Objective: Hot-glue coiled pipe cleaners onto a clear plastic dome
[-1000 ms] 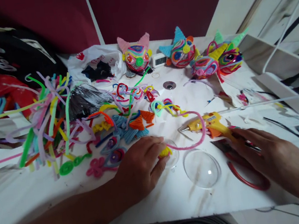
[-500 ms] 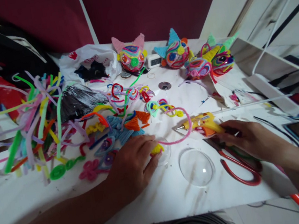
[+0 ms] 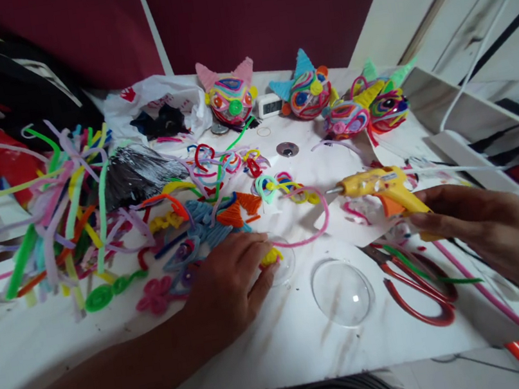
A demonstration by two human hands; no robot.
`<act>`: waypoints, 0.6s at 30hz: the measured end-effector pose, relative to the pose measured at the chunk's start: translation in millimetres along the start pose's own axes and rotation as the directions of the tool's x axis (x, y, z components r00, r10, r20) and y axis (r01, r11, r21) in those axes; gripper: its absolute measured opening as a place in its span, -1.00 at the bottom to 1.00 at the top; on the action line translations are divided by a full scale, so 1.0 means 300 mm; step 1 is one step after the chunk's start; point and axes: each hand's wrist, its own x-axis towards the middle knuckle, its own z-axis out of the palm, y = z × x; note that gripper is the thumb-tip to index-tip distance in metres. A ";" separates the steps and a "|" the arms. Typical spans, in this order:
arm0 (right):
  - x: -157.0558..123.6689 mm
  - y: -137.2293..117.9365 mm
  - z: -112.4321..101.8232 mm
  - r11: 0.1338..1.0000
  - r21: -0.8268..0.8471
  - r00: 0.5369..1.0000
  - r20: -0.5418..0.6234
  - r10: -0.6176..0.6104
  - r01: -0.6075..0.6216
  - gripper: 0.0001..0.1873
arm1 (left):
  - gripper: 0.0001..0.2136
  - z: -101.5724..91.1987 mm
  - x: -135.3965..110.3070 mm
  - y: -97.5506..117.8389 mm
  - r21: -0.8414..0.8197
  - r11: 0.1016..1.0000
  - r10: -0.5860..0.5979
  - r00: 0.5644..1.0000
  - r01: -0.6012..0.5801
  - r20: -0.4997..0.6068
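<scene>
My left hand (image 3: 227, 287) rests on the white table (image 3: 273, 348), fingers curled over a small yellow pipe-cleaner piece (image 3: 271, 257) at the edge of a clear plastic half-dome (image 3: 285, 262). My right hand (image 3: 479, 230) grips the handle of a yellow and orange glue gun (image 3: 375, 185), lifted off the table with its nozzle pointing left. A pink pipe cleaner (image 3: 315, 225) loops between the hands. A second clear half-dome (image 3: 343, 291) lies nearer me.
Red-handled scissors (image 3: 418, 294) lie below the glue gun. A heap of coloured pipe cleaners (image 3: 76, 209) covers the left side. Three pipe-cleaner ball figures (image 3: 232, 100) stand at the back with a small white clock (image 3: 270, 106). A white cable (image 3: 468, 92) runs right.
My right hand has closed on the glue gun's handle and raised it up and to the right. My left hand has stayed on the yellow piece.
</scene>
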 end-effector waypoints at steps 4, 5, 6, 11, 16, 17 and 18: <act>-0.011 -0.022 0.014 0.985 0.169 0.994 -0.087 0.059 -0.043 -0.55 | -0.86 0.001 0.002 -0.003 0.013 1.000 0.016 1.000 -0.016 -0.015; -0.014 -0.031 0.018 0.979 0.201 0.995 -0.085 0.056 -0.038 -0.54 | -0.86 0.001 0.002 -0.003 0.016 1.000 0.018 1.000 -0.018 -0.017; -0.017 -0.040 0.022 0.974 0.225 0.996 -0.081 0.041 -0.022 -0.54 | -0.86 0.001 0.003 -0.003 0.017 1.000 0.018 1.000 -0.018 -0.018; -0.017 -0.074 0.041 0.958 0.283 0.994 -0.109 -0.005 0.036 -0.67 | -0.86 -0.003 0.004 0.000 0.015 1.000 0.015 1.000 -0.015 -0.016; -0.018 -0.078 0.071 0.932 0.361 0.987 -0.136 0.085 -0.031 -0.58 | -0.86 -0.003 0.002 0.000 0.015 1.000 0.008 1.000 -0.008 -0.005; -0.018 -0.078 0.077 0.934 0.356 0.990 -0.117 0.084 -0.037 -0.55 | -0.86 -0.002 0.001 0.000 0.015 1.000 0.009 1.000 -0.009 0.000; -0.019 -0.079 0.084 0.948 0.317 0.992 -0.114 0.051 -0.012 -0.56 | -0.86 -0.002 0.001 -0.001 0.016 1.000 0.009 1.000 -0.009 0.003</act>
